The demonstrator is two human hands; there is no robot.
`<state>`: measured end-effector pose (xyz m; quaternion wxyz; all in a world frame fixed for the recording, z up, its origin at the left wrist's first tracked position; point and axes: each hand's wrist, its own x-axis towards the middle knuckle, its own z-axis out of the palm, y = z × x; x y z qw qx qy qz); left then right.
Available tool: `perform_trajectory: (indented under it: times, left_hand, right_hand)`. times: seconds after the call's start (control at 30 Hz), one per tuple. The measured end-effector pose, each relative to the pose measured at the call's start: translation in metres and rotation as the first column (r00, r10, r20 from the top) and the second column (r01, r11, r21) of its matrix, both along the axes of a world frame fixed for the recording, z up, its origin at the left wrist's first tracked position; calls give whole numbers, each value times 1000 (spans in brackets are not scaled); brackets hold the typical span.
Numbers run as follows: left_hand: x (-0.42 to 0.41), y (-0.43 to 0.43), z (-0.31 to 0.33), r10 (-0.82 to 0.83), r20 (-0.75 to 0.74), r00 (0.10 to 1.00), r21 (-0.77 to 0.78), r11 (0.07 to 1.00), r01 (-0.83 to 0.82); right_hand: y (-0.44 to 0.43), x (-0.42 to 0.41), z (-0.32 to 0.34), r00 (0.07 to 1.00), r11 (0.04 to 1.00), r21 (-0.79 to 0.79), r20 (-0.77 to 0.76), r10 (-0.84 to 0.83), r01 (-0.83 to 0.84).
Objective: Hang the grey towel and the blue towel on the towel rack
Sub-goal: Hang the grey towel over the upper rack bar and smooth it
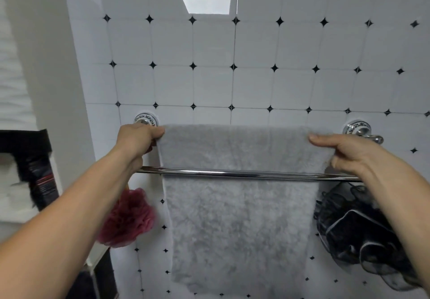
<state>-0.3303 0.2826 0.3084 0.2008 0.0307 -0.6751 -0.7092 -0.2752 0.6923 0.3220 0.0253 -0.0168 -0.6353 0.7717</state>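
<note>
1. At the far left, beside the tiled wall (209, 77), a dark, blurred object (35, 170) sat on a white ledge; you had nothing to do with it, and what it was could not be made out.
2. Your left hand (137, 139) was closed on the upper left corner of the grey towel (237, 217), thumb on top and fingers curled beneath, just below the left wall mount (146, 120) of the towel rack (232, 173).
3. Below that forearm a dark red bath pouf (128, 219) hung near the wall, just beside the towel's left edge.
4. In the middle, the grey towel lay draped over the rack's rear rail, which the cloth hid; its long front flap fell behind the shiny front bar and well down the tiles. It looked fairly flat and square.
5. Your right hand (344, 153) pinched the upper right corner, fingers extended over the fold and thumb under it, close to the right wall mount (357, 127).
6. Below it, a black mesh pouf (358, 229) hung from the right end of the front bar.
7. By my reading, you were about halfway: the grey towel was on and only needed releasing, perhaps after a small straightening. The blue towel was nowhere in view, so it remained to be fetched and hung, likely on the free front bar.
</note>
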Motion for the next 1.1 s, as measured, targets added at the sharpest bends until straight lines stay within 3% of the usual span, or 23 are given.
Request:
perform_trajectory:
  times: [0.33, 0.6, 0.77, 0.9, 1.1]
  left_hand:
    - [1, -3, -13, -11, -33, 999, -104, 995, 7]
    - [7, -11, -14, -27, 11, 1000, -363, 931, 29]
    - [4, -7, -9, -69, -15, 998, -317, 947, 60]
    - [1, 6, -5, 15, -60, 998, -267, 963, -31]
    - [2, 17, 9, 151, -80, 985, -442, 880, -171]
  right_hand:
    - [-18, 6, -5, 971, 922, 312, -7, -239, 230]
    - [-6, 11, -7, 925, 811, 463, -62, -374, 359]
    - [-19, 15, -1, 898, 778, 463, -104, -428, 424]
    - [-27, 15, 1, 876, 752, 459, -153, -458, 473]
    - [-32, 16, 13, 903, 817, 400, -72, -424, 416]
